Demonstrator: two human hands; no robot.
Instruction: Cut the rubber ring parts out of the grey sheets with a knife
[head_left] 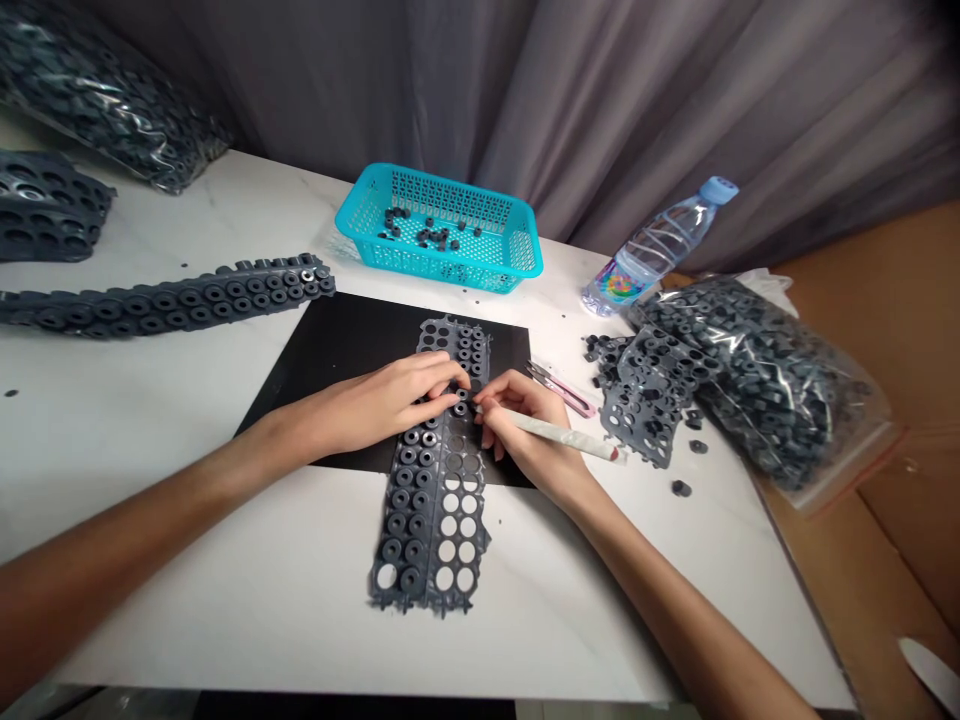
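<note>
A long grey rubber strip (431, 520) full of round rings and punched-out holes lies lengthwise across a black mat (337, 345). My left hand (390, 395) presses on the strip near its middle, fingers curled over the rings. My right hand (525, 425) grips a thin white-wrapped tool (559, 435) like a pen, its tip touching the strip right beside my left fingertips.
A turquoise basket (517, 235) holding several loose grey rings stands behind the mat. A pink cutter (570, 393), used strips (645, 395), a bag of rings (772, 390) and a water bottle (660, 240) lie right. More strips (172, 297) and another bag (105, 100) lie left.
</note>
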